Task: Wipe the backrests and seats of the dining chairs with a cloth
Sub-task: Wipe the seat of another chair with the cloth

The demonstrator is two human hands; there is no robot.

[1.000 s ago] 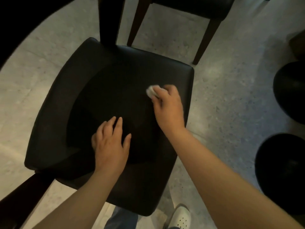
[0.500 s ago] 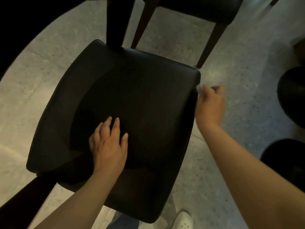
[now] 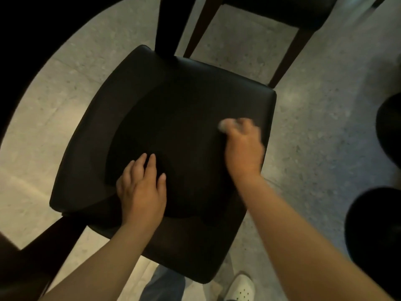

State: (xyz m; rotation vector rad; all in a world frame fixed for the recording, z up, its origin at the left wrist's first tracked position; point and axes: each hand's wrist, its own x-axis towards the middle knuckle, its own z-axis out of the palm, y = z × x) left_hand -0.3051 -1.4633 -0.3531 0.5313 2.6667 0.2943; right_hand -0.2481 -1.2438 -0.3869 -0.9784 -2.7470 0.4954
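Looking down, I have the black padded leather-look chair seat (image 3: 184, 101) directly below me. My left hand (image 3: 142, 190) lies flat on it toward the near left corner, fingers straight and a little spread, holding nothing. I judge it is there to brace the chair while the other hand works.

My right hand (image 3: 244, 146) is by the seat's right edge, about halfway along it, with the fingers curled over a small crumpled white cloth (image 3: 224, 125) and pressing it onto the upholstery. Only a bit of cloth shows past my fingertips. The hand is blurred, so I take it to be mid-stroke across the seat.

Beyond the far edge stands a second dark chair with brown wooden legs (image 3: 288, 55) on the pale speckled stone floor (image 3: 325, 127). My white perforated shoe (image 3: 240, 287) shows below the near edge. I cannot make out this chair's backrest.
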